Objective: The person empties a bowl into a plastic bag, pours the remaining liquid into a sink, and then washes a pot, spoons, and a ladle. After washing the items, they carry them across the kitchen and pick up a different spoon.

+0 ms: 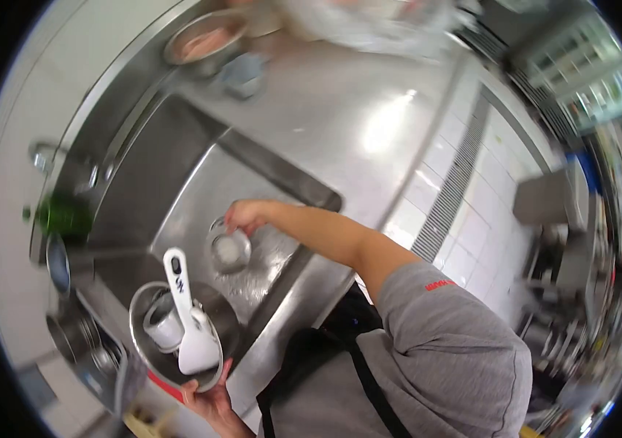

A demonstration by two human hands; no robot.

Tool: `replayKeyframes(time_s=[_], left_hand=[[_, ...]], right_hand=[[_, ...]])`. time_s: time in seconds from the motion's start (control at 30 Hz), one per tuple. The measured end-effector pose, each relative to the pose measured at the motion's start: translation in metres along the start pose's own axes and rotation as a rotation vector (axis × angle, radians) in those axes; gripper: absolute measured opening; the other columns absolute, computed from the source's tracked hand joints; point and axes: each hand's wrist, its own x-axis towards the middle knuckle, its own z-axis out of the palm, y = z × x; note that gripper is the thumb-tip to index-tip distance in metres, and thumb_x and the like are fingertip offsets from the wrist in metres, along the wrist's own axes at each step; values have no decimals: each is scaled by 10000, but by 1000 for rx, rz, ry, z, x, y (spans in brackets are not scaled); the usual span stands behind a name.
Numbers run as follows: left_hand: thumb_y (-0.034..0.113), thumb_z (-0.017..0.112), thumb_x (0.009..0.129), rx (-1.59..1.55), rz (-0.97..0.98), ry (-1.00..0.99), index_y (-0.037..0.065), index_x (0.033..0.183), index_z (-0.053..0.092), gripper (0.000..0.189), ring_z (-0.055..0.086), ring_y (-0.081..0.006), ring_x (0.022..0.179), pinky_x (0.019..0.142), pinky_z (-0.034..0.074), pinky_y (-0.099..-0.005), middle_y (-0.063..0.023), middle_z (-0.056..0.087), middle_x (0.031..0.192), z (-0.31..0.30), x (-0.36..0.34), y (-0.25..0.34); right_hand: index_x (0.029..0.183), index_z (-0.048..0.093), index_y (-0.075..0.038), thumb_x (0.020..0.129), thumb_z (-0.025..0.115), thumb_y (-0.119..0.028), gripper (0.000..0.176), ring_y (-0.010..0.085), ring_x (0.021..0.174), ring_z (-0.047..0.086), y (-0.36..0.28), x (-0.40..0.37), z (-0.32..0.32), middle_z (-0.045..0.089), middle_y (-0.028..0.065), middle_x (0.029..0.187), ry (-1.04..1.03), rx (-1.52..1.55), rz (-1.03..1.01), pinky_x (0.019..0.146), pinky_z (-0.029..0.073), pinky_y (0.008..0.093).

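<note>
My right hand is closed on the rim of a small metal bowl, held low inside the steel sink. Something whitish lies in that bowl, too blurred to name. With my left hand I grip the near rim of a large metal bowl at the sink's left end. Inside the large bowl are a white rice paddle, its handle pointing up and away, and a white cup-like container.
Behind the sink are a faucet and a green bottle. Metal pots stand at the left. A bowl with pinkish food and plastic bags lie on the steel counter.
</note>
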Motion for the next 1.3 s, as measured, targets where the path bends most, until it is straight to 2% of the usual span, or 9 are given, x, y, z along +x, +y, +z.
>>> replayKeyframes(time_s=[0.07,0.17,0.23,0.4,0.57,0.7,0.93,1.13,1.3], left_hand=[[68,513,580,57,-67,-98,31,1172,375,609,390,-439,1011,782,352,-658,-172,392,1165,9,2,11],[88,503,576,114,-195,-263,31,1175,373,615,400,-385,1041,780,366,-645,-152,393,1172,0,31,42],[112,498,570,243,-183,-373,22,1149,394,595,417,-343,1049,766,384,-633,-141,418,1153,3,42,55],[133,499,554,357,-368,-560,-2,1109,403,579,447,-373,996,726,417,-618,-153,447,1109,35,37,71],[160,496,550,487,-543,-756,-35,1055,416,547,478,-427,914,688,436,-605,-198,458,1058,103,-34,-36],[192,493,544,553,-712,-930,-53,1065,406,582,466,-479,874,710,422,-601,-226,459,1031,143,-84,-137],[208,475,535,681,-913,-1013,-74,1074,390,614,453,-478,844,771,373,-601,-270,444,997,198,-183,-283],[225,465,535,804,-956,-1030,-63,1077,379,620,463,-453,817,776,373,-597,-265,441,989,256,-232,-396],[191,443,553,796,-988,-1119,-45,1090,401,588,434,-416,957,780,368,-607,-234,432,1061,316,-269,-502]], right_hand=[[833,553,-27,708,620,-59,145,131,572,541,-15,-61,10,533,47,650,76,166,-108,539,473,269],[808,551,-27,730,599,-56,96,128,583,545,-2,-121,36,540,44,664,121,388,-316,542,474,269],[802,535,-42,731,583,-40,86,118,540,520,20,-174,53,516,21,645,300,489,-412,505,463,275],[846,541,-30,744,576,-70,115,115,663,544,96,-302,116,552,29,746,767,864,-570,608,457,268],[914,512,-12,764,526,-82,166,159,788,555,272,-416,116,567,71,859,1195,1219,-749,698,455,307],[929,498,-1,765,505,-85,184,196,822,551,361,-500,157,561,92,905,1483,1481,-873,725,456,336],[874,492,-33,748,559,-73,148,174,728,532,428,-638,155,545,65,804,1800,1522,-989,636,444,294],[920,450,-40,749,569,-60,209,177,723,518,445,-744,50,531,67,820,1952,1464,-1242,679,438,320],[942,453,-34,755,551,-56,213,186,743,515,490,-807,-38,517,75,872,1973,1568,-1414,684,438,330]])
